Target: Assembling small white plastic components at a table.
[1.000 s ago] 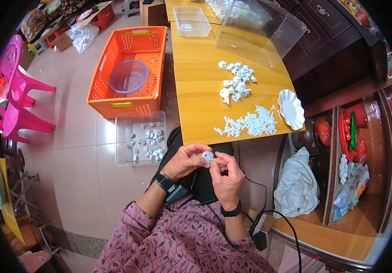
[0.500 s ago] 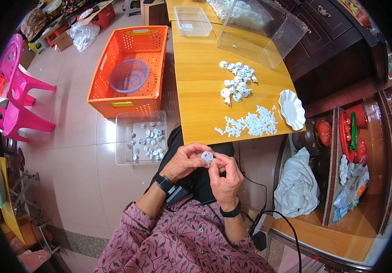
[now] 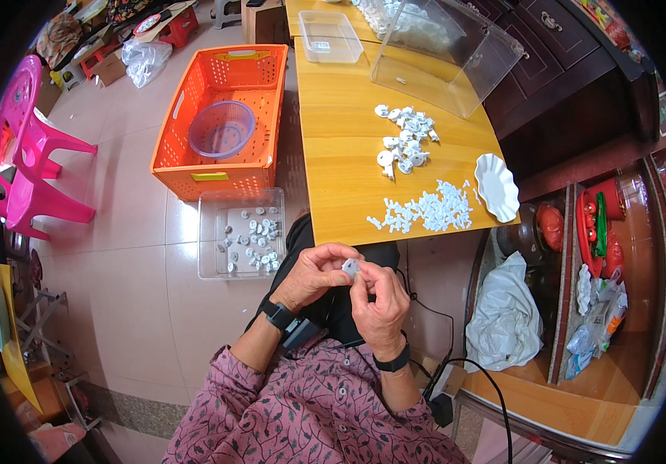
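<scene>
Over my lap, just off the near corner of the yellow wooden table [image 3: 333, 155], both hands meet at a small round white plastic part [image 3: 350, 267]. My left hand [image 3: 311, 277] pinches it from the left between thumb and fingers. From the right, the closed fingertips of my right hand [image 3: 379, 305] press on the part's edge; whether they hold a smaller piece is hidden. On the table lie a spread of tiny white plastic pegs [image 3: 430, 210] and, behind them, a heap of larger white plastic parts [image 3: 406, 143]. A clear tray [image 3: 203, 247] left of my knee contains several similar round parts.
An orange crate [image 3: 163, 147] with a purple basket [image 3: 221, 130] inside stands at the left. The table also bears a white scalloped dish [image 3: 497, 188], a clear tub [image 3: 329, 36] and a large clear box [image 3: 441, 77]. Black cables [image 3: 495, 387] run by my right arm.
The round part has turned and tilted between my fingers. My right hand has shifted slightly left and its fingers have moved over the part's edge.
</scene>
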`<state>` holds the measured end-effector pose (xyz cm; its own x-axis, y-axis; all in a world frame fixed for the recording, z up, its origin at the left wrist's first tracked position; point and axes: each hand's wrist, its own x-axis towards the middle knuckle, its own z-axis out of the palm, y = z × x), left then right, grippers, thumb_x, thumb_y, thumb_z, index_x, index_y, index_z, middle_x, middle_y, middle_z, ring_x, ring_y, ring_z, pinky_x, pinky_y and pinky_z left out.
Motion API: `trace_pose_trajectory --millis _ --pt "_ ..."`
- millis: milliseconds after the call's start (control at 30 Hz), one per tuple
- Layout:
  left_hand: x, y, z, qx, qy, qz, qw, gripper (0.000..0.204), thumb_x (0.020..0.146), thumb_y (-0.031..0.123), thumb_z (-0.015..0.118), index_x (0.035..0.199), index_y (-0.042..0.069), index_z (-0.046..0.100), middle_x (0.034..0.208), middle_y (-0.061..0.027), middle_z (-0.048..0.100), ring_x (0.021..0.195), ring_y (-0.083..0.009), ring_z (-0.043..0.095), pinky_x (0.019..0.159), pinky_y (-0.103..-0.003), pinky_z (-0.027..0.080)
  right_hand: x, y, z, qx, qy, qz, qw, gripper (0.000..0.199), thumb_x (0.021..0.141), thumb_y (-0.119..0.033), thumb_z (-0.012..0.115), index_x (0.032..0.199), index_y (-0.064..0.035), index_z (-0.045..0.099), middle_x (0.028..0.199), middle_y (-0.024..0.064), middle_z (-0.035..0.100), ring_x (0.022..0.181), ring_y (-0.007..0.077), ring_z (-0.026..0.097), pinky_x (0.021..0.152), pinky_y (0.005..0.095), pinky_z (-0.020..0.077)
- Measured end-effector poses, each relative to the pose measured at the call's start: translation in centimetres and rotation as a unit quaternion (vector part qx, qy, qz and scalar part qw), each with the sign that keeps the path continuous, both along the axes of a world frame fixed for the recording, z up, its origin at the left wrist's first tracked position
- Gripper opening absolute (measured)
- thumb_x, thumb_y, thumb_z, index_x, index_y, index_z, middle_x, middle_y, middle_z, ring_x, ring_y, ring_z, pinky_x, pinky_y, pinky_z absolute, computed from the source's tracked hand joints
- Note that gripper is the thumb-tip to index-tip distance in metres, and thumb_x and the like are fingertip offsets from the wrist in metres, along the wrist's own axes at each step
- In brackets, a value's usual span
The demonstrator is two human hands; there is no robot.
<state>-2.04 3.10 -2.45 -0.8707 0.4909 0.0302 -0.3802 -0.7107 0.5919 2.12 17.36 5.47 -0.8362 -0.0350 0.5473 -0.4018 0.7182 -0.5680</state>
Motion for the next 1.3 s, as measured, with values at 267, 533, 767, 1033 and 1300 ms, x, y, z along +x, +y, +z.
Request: trace_pose_trajectory --millis 267,533,767,1033,1300 --pt "0.0 -0.4 0.2 -0.042 0.034 0.01 0.998 0.037 0.08 -0.002 0.079 0.115 0.001 0.067 0.113 -0.0092 0.066 0.106 -0.0191 0.063 0.095 -0.033 0.053 0.1 -0.3 0.2 0.0 -0.02 0.003 1.0 0.022 0.082 0.008 0.069 0.102 -0.0002 0.064 0.081 0.0091 0.064 0.064 0.0174 0.064 0.056 0.0282 0.0532" --pt "-0.1 -0.7 0.0 -0.026 -0.002 0.037 0.999 0.036 0.083 0.001 0.077 0.118 -0.001 0.066 0.114 -0.0131 0.067 0.096 -0.0177 0.067 0.083 -0.029 0.058 0.4 0.0 0.6 -0.117 -0.12 0.0 0.986 0.01 0.089 0.0 0.069 0.097 0.0016 0.064 0.086 0.0089 0.063 0.065 0.0143 0.062 0.059 0.0271 0.0504" --pt "-0.1 -0.7 0.0 -0.045 0.015 0.041 0.998 0.037 0.082 -0.004 0.076 0.118 -0.002 0.066 0.114 -0.0089 0.067 0.1 -0.014 0.065 0.088 -0.027 0.055 0.1 -0.2 0.4 -0.113 -0.116 0.022 0.987 0.007 0.089 0.0 0.068 0.092 0.0011 0.062 0.084 0.0084 0.062 0.064 0.0149 0.06 0.057 0.028 0.0491" --pt "0.0 -0.6 -0.2 -0.072 0.033 0.029 0.996 0.036 0.082 -0.005 0.075 0.117 -0.002 0.067 0.115 -0.0069 0.067 0.099 -0.0124 0.065 0.09 -0.027 0.054 -0.1 -0.2 -0.7 -0.022 -0.093 0.028 0.995 0.011 0.091 -0.003 0.065 0.095 -0.0024 0.054 0.084 0.013 0.058 0.067 0.0301 0.062 0.06 0.0396 0.0505" --pt "0.1 -1.2 0.1 -0.037 0.007 0.035 0.999 0.036 0.083 -0.005 0.074 0.118 -0.003 0.066 0.114 -0.0091 0.067 0.098 -0.0141 0.066 0.089 -0.028 0.055 0.4 0.1 -1.5 -0.209 -0.221 0.034 0.952 0.011 0.097 -0.011 0.062 0.095 -0.0006 0.058 0.08 0.0066 0.063 0.067 0.0144 0.062 0.06 0.028 0.0498"
